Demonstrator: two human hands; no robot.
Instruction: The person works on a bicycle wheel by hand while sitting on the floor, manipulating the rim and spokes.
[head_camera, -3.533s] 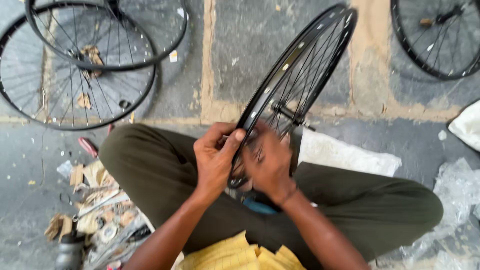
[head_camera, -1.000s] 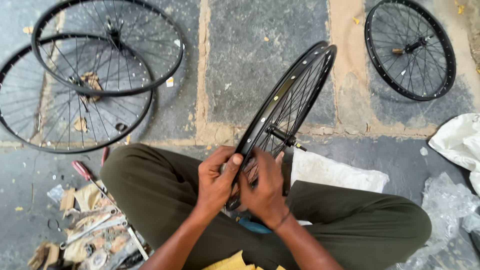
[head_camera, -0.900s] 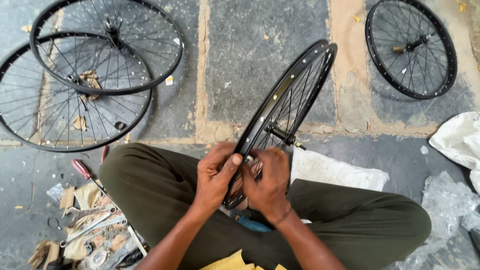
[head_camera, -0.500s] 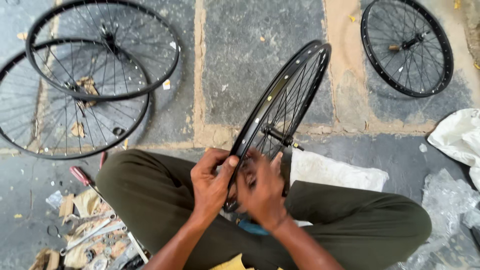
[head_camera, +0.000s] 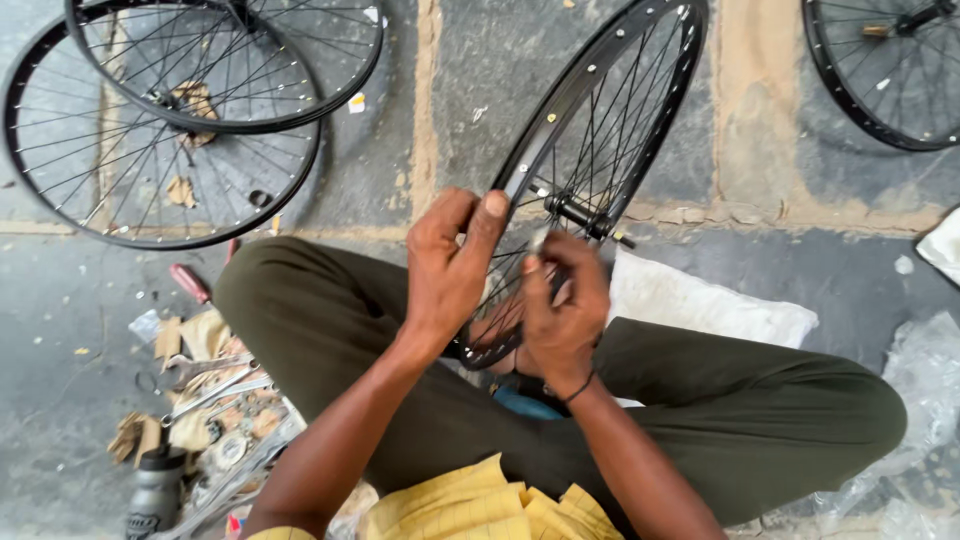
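Note:
A black spoked bicycle wheel (head_camera: 640, 90) stands upright on its rim between my crossed legs in olive trousers (head_camera: 330, 320). My left hand (head_camera: 450, 270) grips the near part of the rim, thumb and fingers wrapped over its edge. Right beside it, my right hand (head_camera: 565, 310) reaches in among the spokes with fingers pinched on a spoke close to the rim; whether it holds a small tool is hidden. The hub and axle (head_camera: 580, 215) show just above my right hand.
Two more spoked wheels (head_camera: 160, 130) lie overlapped on the stone floor at upper left, another wheel (head_camera: 880, 70) at upper right. Wrenches, a red-handled tool (head_camera: 188, 282), scraps and a dark bottle (head_camera: 155, 495) lie at lower left. A white sack (head_camera: 700, 305) lies under my right leg.
The view has dipped closer over the wheel. My right hand has shifted slightly among the spokes; my left hand keeps its hold on the rim.

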